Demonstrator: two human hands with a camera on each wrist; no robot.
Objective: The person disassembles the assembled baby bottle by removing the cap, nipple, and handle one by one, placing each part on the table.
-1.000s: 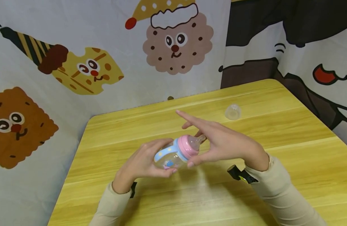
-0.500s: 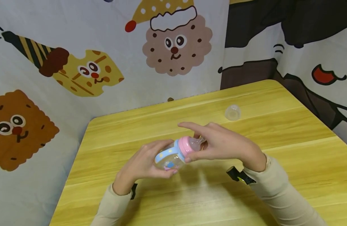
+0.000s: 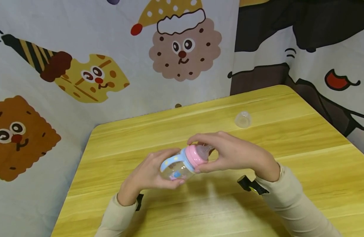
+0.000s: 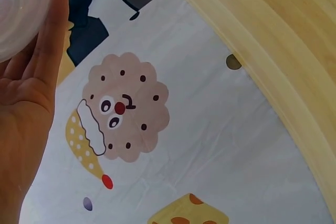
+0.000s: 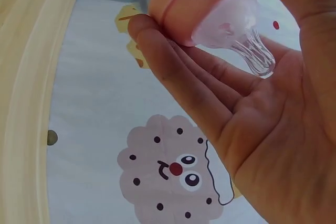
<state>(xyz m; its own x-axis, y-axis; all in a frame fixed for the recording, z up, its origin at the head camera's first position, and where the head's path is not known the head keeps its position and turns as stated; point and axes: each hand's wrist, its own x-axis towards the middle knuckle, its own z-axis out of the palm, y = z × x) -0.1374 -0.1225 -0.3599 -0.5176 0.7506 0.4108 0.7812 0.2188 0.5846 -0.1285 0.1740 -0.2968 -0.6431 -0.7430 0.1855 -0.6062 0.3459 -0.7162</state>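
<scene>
A clear baby bottle (image 3: 179,170) with a pink collar (image 3: 195,156), a blue handle ring and a clear nipple is held tilted above the table, its nipple pointing right. My left hand (image 3: 152,171) grips the bottle's body, thumb on the near side. My right hand (image 3: 236,154) pinches the pink collar between thumb and fingers, and its palm faces the nipple (image 5: 254,56), as the right wrist view shows. At the left wrist view's edge appears the rounded clear base (image 4: 21,14) of the bottle, lying against the left fingers.
A clear dome-shaped cap (image 3: 243,119) stands on the wood-grain table (image 3: 134,138) toward the back right. Behind the table hangs a white cloth (image 3: 134,105) printed with cartoon cookies. Each wrist wears a dark strap.
My right hand has come down and inward, its raised index finger bending until thumb and fingers hold the pink collar. The left hand keeps its grip on the bottle.
</scene>
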